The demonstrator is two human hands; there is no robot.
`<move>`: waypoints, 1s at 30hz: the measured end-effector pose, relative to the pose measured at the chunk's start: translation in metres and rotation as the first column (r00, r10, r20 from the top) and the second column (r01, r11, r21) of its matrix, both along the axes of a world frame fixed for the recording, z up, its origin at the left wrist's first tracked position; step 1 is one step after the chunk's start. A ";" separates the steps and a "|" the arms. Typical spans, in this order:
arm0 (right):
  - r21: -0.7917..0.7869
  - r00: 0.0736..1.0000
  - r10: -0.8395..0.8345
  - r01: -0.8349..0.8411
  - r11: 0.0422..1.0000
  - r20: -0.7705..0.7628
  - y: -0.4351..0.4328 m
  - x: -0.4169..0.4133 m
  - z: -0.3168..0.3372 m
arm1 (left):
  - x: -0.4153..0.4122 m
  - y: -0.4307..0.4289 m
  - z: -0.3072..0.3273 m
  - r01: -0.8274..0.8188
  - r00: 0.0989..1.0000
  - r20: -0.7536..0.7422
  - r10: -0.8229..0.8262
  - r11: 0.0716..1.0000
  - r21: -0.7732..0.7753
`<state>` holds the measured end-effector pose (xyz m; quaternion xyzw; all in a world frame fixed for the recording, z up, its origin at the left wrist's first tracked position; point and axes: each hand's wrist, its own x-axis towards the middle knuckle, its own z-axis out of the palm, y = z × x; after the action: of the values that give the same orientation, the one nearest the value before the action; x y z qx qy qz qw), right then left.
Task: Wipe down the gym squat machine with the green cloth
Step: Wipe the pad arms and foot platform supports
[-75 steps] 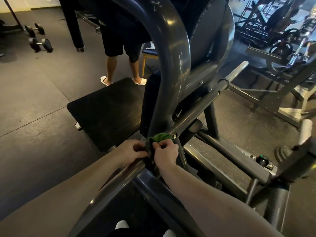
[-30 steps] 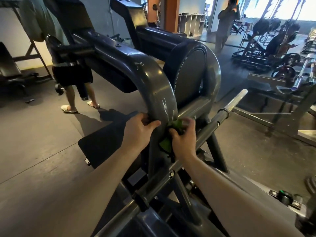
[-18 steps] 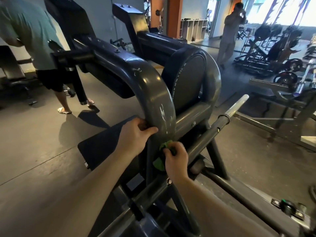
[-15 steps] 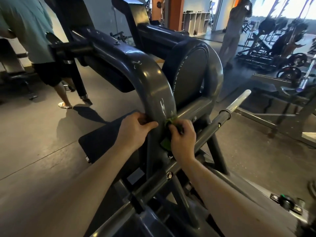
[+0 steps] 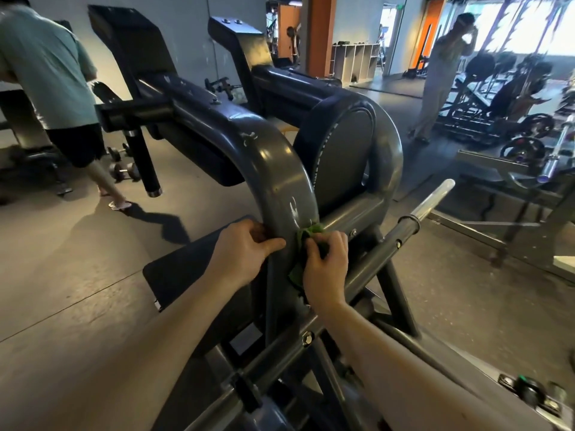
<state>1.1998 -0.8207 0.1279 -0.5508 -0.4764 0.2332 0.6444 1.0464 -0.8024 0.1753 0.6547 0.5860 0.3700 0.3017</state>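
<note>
The dark grey squat machine [image 5: 273, 169] fills the middle of the view, its curved steel arm arching down in front of me. My right hand [image 5: 325, 269] grips the crumpled green cloth [image 5: 306, 234] and holds it against the right side of that arm, near scuffed paint. My left hand [image 5: 245, 253] grips the arm's left edge, thumb across the front. A round black pad [image 5: 342, 157] sits just behind the arm. Most of the cloth is hidden under my fingers.
A loading bar [image 5: 413, 216] with a chrome end juts out to the right. The black foot platform [image 5: 183, 269] lies below left. One person [image 5: 53, 88] walks at far left near dumbbells [image 5: 124, 169]; another person [image 5: 441, 76] stands at back right. Racks and plates [image 5: 525, 144] crowd the right side.
My hands and the cloth have climbed from the low joint up onto the curved arm. The cloth slid down, then back up. The person at left walked further left.
</note>
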 end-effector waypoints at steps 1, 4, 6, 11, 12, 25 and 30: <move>0.035 1.000 -0.021 0.021 0.999 0.004 0.012 0.005 0.013 | -0.001 0.001 0.001 0.009 1.000 -0.002 -0.009 1.000 -0.020; 0.128 0.997 -0.069 0.071 0.989 -0.015 0.039 0.011 0.040 | -0.001 0.001 0.002 0.018 1.000 -0.017 -0.019 0.999 -0.042; 0.146 0.997 -0.080 0.083 0.986 -0.022 0.036 0.002 0.036 | -0.002 0.002 0.004 0.019 1.000 -0.025 -0.020 0.999 -0.040; 0.099 0.998 0.011 -0.016 0.995 0.056 0.000 -0.019 -0.005 | -0.004 0.005 0.010 0.028 0.997 -0.065 -0.030 0.999 -0.028; 0.101 0.998 0.014 -0.021 0.995 0.067 0.003 -0.016 -0.002 | -0.004 0.005 0.011 0.027 0.997 -0.070 -0.029 0.999 -0.028; 0.167 0.994 0.033 -0.051 0.985 0.106 -0.004 -0.020 -0.016 | -0.008 0.008 0.012 0.119 0.993 0.000 -0.120 0.991 -0.066; 0.190 0.993 0.030 -0.052 0.980 0.116 0.025 -0.001 0.018 | -0.007 0.010 0.010 0.066 0.998 0.008 -0.065 0.994 -0.086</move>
<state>1.1984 -0.7955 0.1454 -0.4879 -0.5438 0.1678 0.6619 1.0394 -0.7924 0.1852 0.6589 0.5790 0.3359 0.3432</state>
